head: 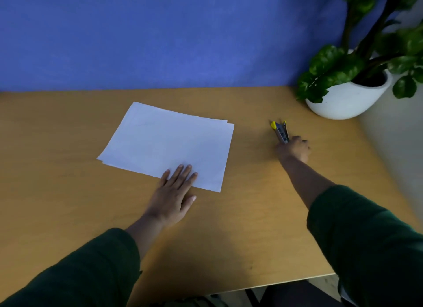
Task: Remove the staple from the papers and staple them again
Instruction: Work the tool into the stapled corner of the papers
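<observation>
The left hand (175, 190) lies flat, its straight fingers pressing the near edge of the papers (169, 144) at the middle of the wooden table (68, 192). The right hand (294, 148), well to their right, curls round the near end of a grey-and-yellow stapler (279, 130). A potted plant (348, 77) stands at the far right corner before a blue wall (160, 32).

Matt white papers (169, 144), smooth wood-look table (68, 192), grey metal stapler (281, 132) with yellow plastic tips, smooth white pot (343, 105)
</observation>
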